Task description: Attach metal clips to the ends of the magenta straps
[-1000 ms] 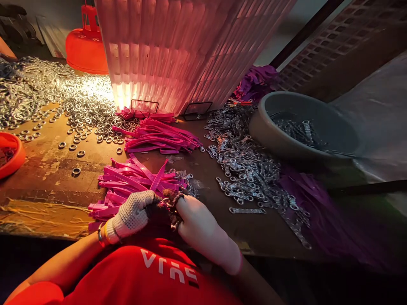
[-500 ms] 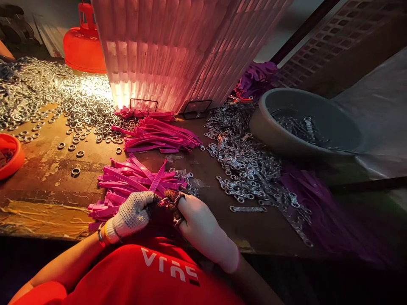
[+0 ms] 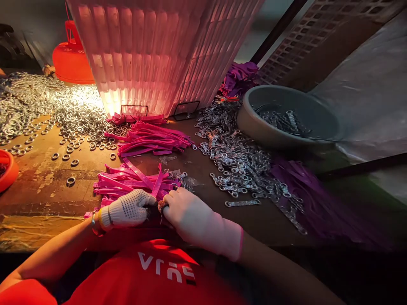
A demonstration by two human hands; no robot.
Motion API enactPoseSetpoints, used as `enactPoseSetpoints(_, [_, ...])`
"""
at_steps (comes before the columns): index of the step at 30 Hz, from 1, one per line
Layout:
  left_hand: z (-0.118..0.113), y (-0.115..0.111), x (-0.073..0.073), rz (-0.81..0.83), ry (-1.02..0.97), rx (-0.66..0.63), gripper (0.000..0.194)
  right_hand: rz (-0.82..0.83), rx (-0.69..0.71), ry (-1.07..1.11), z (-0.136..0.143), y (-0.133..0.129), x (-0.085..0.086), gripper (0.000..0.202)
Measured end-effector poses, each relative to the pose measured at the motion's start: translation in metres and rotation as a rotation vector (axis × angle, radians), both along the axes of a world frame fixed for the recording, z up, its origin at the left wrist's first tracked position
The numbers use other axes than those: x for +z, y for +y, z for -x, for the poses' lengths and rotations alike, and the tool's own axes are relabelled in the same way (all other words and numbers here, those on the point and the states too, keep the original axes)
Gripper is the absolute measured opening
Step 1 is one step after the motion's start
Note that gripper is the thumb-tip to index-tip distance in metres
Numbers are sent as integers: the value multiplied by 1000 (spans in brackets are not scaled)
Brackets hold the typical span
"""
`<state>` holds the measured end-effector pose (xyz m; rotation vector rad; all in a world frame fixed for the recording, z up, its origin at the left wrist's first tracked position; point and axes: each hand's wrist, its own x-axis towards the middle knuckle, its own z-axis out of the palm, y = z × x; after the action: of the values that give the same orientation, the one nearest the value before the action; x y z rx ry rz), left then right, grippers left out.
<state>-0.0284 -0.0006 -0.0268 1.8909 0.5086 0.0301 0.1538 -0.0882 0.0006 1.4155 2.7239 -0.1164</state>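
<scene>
My left hand (image 3: 129, 208), in a dotted knit glove, is closed in a pinch beside the near pile of pink straps (image 3: 127, 180). My right hand (image 3: 186, 214), in a pale glove with dark fingertips, is closed just right of it. What lies between the fingertips is dark and too small to make out. The strap pile lies right behind both hands, with metal links at its right end. Farther back is a second bundle of pink straps (image 3: 152, 137). A heap of linked metal pieces (image 3: 237, 163) spreads out to the right.
Loose metal rings (image 3: 79, 114) cover the back left under a red lamp (image 3: 72, 61). An orange bowl (image 3: 11, 171) stands at the left edge, a grey basin (image 3: 251, 120) at the right. Ribbed translucent panels (image 3: 140, 55) rise at the back; purple strips (image 3: 311, 195) lie right.
The view has shifted, so the table items appear farther left. My right hand has turned, its back and wrist now more level, and its fingers cover more of the strap pile's near edge.
</scene>
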Motion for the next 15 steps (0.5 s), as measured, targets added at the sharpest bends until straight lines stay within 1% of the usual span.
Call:
enactPoseSetpoints(2, [0,-3,0,-189,30,38,15,74,-89,41,-1,0,-4,5])
enactPoseSetpoints(4, [1,-9,-3,-380,46,79,14,121,-225,209,-3,-4,-13,2])
enactPoseSetpoints(5, [1,-13,-5,-464,44,98,16,142,-290,355,-3,-7,-20,6])
enactPoseSetpoints(8, [2,-20,-14,-664,12,145,20,199,-462,899,0,-15,-42,25])
enactPoseSetpoints(10, [1,-22,-15,-784,-43,155,20,283,-583,1224,5,-19,-53,32])
enactPoseSetpoints(11, [1,-23,-13,-835,-77,147,21,365,-646,1367,7,-20,-57,33])
enactPoseSetpoints(13, [-1,-23,-5,-942,-144,120,24,597,-732,1632,11,-21,-57,33])
enactPoseSetpoints(15, [-4,-24,8,-1061,-201,97,30,799,-738,1851,14,-21,-51,34])
